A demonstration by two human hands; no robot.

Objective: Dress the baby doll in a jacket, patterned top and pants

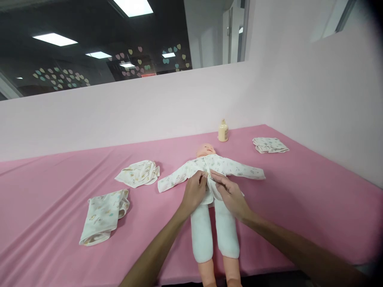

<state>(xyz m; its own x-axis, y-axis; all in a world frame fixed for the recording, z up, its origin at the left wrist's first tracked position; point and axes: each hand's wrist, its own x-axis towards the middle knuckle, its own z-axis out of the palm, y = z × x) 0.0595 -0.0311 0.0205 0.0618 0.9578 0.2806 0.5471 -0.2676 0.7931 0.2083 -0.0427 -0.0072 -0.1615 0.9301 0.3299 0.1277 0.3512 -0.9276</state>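
At centre frame, the left hand (196, 188) curls its fingers at the front of the printed baby jacket (209, 161); the right hand (229, 192) has straighter fingers. Whether either pinches cloth, I cannot tell. The baby doll (202, 231)'s feet are cut off below.

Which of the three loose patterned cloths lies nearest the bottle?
The folded cloth at far right; the crumpled cloth and front cloth lie left of the doll.

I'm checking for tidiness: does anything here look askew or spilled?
Nothing looks spilled; the bottle stands upright. The pink sheet is creased at left, and a rumpled cloth lies beside the doll's sleeve, unlike the folded cloth at right.
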